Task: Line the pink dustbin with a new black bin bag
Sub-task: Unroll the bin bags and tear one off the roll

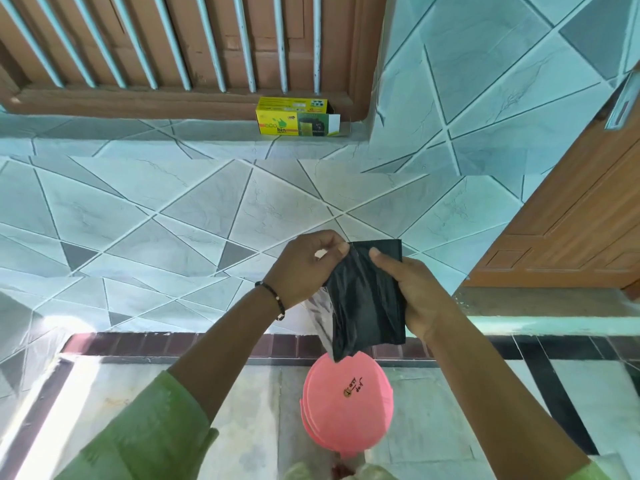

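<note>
Pink dustbin point(348, 407) below us, lid on. Above it our left hand point(304, 268) pinches clear film; right hand point(412, 296) grips the folded black bin bag point(367, 299). Light, limp, slippery, we judge: take its open edge.

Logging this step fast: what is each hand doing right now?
Left hand: pinches the clear wrapper around the folded black bin bag.
Right hand: grips the folded black bin bag.
</note>
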{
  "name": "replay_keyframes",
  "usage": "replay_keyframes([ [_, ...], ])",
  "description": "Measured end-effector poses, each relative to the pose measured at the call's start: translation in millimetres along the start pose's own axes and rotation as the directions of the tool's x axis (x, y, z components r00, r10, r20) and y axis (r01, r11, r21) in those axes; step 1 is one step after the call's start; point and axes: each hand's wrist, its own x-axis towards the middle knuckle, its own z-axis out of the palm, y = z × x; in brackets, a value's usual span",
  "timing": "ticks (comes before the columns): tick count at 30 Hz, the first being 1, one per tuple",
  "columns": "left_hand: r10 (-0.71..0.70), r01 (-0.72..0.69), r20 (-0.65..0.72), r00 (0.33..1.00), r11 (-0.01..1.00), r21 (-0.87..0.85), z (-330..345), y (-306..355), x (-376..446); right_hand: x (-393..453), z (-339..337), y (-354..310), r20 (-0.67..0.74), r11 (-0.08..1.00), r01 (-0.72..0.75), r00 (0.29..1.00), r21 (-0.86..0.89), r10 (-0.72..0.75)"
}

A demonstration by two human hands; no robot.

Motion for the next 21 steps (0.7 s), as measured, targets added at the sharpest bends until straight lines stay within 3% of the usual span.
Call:
replay_keyframes([
  [4, 0.028, -0.03, 0.041, 0.999, 0.998, 0.05, -6.5, 5.0, 0.1, 1.0, 10.2, -4.8, -0.104, 0.994, 0.079, 0.991, -0.068, -0.086],
  [9, 0.028, -0.026, -0.065, 0.998, 0.999, 0.037, -14.0, 7.9, -2.6, -1.0, 19.4, -10.9, -0.141, 0.979, 0.154, 0.975, -0.135, -0.172],
  [15, -0.015, 0.006, -0.131, 0.991, 0.997, -0.075, -17.6, 19.0, -2.5, -5.9, 27.8, -21.7, -0.103, 0.985, 0.143, 0.986, 0.093, -0.133],
  [21, -0.035, 0.003, -0.155, 0.987, 0.979, -0.203, -22.3, 21.0, -3.4, -9.0, 36.1, -26.1, -0.057, 0.967, 0.144, 0.989, 0.212, -0.135],
])
